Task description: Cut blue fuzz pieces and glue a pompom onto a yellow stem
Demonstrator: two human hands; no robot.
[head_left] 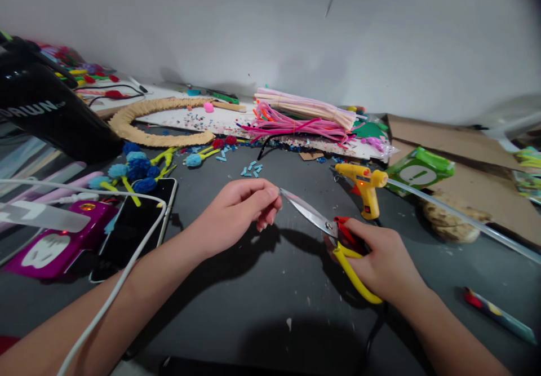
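My right hand (382, 263) grips the yellow and red handles of a pair of scissors (315, 217), whose closed blades point up and left toward my other hand. My left hand (243, 209) is curled in a pinch right at the blade tips; whatever its fingers hold is too small to make out. Both hands hover over the dark grey table (262, 297), near its middle.
A yellow glue gun (366, 187) stands just behind the scissors, a clear glue stick jutting right. A phone (135, 224) with a white cable, blue pom-poms (137, 170), a tan wreath ring (160, 119), pink pipe cleaners (300, 119), cardboard (456, 150) and a green packet (418, 170) surround the hands.
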